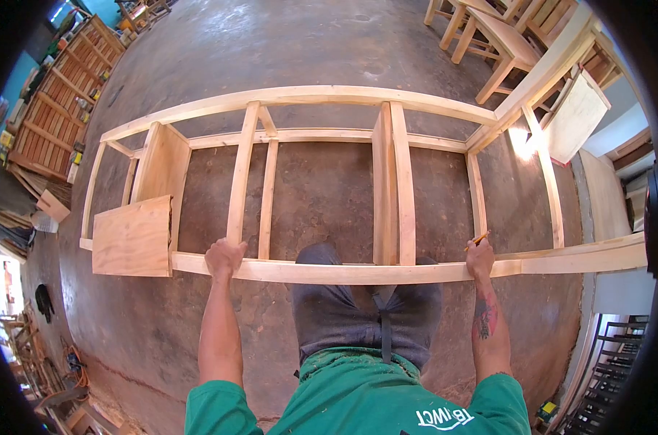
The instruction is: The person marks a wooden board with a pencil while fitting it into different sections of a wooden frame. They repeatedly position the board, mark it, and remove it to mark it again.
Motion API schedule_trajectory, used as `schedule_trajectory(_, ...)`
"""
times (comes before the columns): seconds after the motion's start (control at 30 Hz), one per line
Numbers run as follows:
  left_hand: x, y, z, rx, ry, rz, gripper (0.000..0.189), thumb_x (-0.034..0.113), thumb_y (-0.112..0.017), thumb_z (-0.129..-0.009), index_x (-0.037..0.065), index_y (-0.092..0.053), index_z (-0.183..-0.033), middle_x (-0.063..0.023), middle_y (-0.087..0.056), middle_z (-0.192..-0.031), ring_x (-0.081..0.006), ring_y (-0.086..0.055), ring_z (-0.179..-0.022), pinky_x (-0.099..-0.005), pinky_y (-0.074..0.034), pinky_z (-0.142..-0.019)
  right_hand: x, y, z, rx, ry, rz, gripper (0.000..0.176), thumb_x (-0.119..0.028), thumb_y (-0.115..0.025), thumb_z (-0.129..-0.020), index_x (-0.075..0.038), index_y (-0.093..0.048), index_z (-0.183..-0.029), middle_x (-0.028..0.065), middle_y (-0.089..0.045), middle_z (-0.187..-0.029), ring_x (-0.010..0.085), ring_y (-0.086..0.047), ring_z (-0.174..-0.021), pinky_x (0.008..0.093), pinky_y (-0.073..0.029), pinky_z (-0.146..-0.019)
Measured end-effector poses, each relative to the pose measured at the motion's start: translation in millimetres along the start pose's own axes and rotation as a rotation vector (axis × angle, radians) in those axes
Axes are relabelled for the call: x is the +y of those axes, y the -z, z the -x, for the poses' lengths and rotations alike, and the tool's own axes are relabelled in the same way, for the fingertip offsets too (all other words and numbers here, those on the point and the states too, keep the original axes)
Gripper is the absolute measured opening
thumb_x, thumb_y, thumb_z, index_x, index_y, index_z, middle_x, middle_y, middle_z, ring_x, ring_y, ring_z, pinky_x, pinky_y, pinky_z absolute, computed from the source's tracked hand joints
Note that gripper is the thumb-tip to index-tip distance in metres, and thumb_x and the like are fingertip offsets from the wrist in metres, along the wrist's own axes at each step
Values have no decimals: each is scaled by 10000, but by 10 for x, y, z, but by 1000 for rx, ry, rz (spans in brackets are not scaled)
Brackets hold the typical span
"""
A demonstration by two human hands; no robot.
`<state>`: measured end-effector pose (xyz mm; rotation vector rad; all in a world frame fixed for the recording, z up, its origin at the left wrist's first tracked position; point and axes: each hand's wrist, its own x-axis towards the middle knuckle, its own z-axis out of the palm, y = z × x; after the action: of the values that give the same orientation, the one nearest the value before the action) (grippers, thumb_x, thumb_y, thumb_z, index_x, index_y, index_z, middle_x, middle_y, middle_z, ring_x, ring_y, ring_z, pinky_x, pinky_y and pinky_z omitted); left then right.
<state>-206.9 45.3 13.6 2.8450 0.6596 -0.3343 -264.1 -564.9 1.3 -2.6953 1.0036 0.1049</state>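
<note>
Wooden frame: one, long and pale, in front of the person, reaching from the left of the view to the right, the concrete floor [318, 196] showing through its openings. Its near rail [350, 273] runs across the person's thighs; its far rail [321, 94] curves across the view beyond.

Left hand [226, 259]: closed over the near rail, knuckles up, at the foot of an upright post [242, 174]. Grip: clasping the rail.

Right hand [480, 259]: on the same rail, well apart from the left, near its joint with the part running off to the right. Grip: fingers curled about a pencil [477, 241], which juts out above the fist; whether they also wrap the rail cannot be told.

Plywood panel [131, 239]: one, roughly rectangular, at the left end of the frame, overlapping the near rail, left of the left hand.

Inner boards: two, upright inside the frame; a left board [158, 168] behind the plywood panel, and a middle board [383, 185] between the hands, beside a post [403, 185].

Clothing: green shirt [372, 399], lettered in white; dark trousers [343, 319].

Surroundings: wooden chairs [506, 43] at upper right; a pale board [577, 119] leaning at right, beyond the frame; slatted wooden furniture [57, 109] along the left; a small black article [44, 303] on the floor at lower left, its kind too unclear to tell.
</note>
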Motion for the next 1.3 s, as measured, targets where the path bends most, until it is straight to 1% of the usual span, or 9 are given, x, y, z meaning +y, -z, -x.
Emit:
schedule_trajectory(0.23, -24, -42, -28, 13, -3, 6, 510, 462, -706, -723, -1, -738, -936, -242, -703, -909, -388, -691, -887, -450, -541, -816, -13, 15, 11, -1, 1, -9, 329, -311, -589, -908, -16, -613, -1050, 217, -695, -965, 393, -669, -931, 495, -504, -820)
schedule_trajectory(0.77, -9, -18, -13, -1, 8, 3, 505, 460, -702, -740, -1, -737, -944, -244, -701, -928, -390, -685, -914, -450, -535, -830, 3, -2, 10, 13, 16, -12, 294, -300, -588, -909, -41, -612, -1046, 212, -697, -951, 397, -668, -925, 499, -499, -813)
schedule_trajectory(0.87, -21, -30, -22, 8, 6, 8, 506, 458, -701, -739, -3, -736, -943, -242, -703, -932, -386, -687, -915, -448, -534, -834, -25, 22, 24, 10, 13, -14, 291, -299, -587, -910, -43, -613, -1045, 208, -698, -947, 392, -669, -924, 495, -500, -813)
schedule_trajectory(0.93, -28, -39, -39, -9, 7, -27, 485, 457, -694, -748, 27, -738, -968, -210, -718, -935, -360, -695, -913, -445, -541, -821, -20, 16, 11, 2, 7, 4, 289, -299, -588, -909, -45, -617, -1045, 202, -699, -944, 386, -670, -923, 492, -501, -812)
schedule_trajectory(1.3, -5, -15, -28, -17, 9, -20, 487, 458, -700, -745, 25, -741, -965, -212, -716, -936, -360, -696, -911, -441, -538, -826, -49, 49, 32, -4, 1, -15, 285, -300, -585, -907, -47, -626, -1034, 188, -705, -934, 374, -675, -921, 484, -504, -810)
